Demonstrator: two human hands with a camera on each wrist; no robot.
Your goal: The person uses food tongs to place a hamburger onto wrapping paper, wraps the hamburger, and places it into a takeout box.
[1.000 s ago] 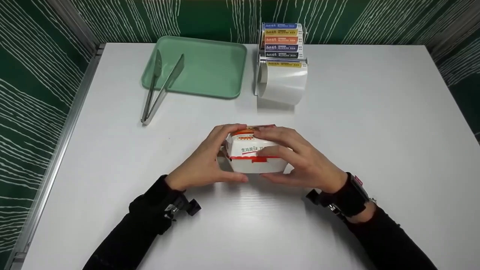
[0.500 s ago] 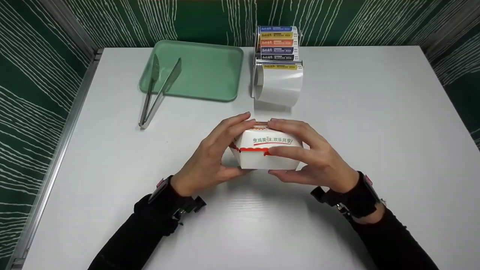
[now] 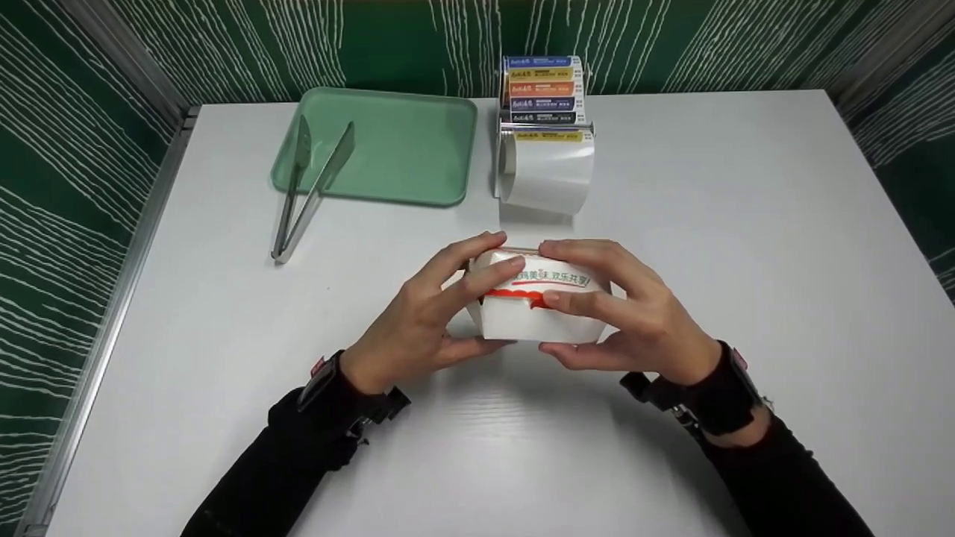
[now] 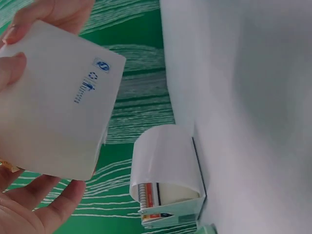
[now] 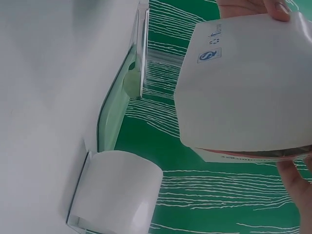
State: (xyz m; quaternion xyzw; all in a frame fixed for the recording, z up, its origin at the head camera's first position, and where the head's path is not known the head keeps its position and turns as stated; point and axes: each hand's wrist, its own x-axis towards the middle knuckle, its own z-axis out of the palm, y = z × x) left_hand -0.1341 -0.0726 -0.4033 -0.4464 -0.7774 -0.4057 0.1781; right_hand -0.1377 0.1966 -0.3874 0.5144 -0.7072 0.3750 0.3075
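A white cardboard burger box [image 3: 545, 321] with a red scalloped band and green printed characters is held up between both hands, its lid down. My left hand [image 3: 425, 313] grips its left side, thumb under the bottom edge and fingers over the top and front. The right hand [image 3: 634, 309] grips the right side, with one finger at the red tab and the thumb at the lower edge. Both wrist views show the plain underside of the box [image 4: 63, 107] with small blue printed marks, raised off the table.
A green tray [image 3: 403, 164] lies at the back left, with metal tongs [image 3: 306, 194] resting across its left edge. To the right of the tray stands a label dispenser [image 3: 548, 171] holding a white roll and several coloured labels. All are on a white table [image 3: 746, 224] before green walls.
The box has shifted slightly right and turned so more of its front shows. The left hand's fingers have moved, one now lying across the front of the lid. The right hand keeps its grip.
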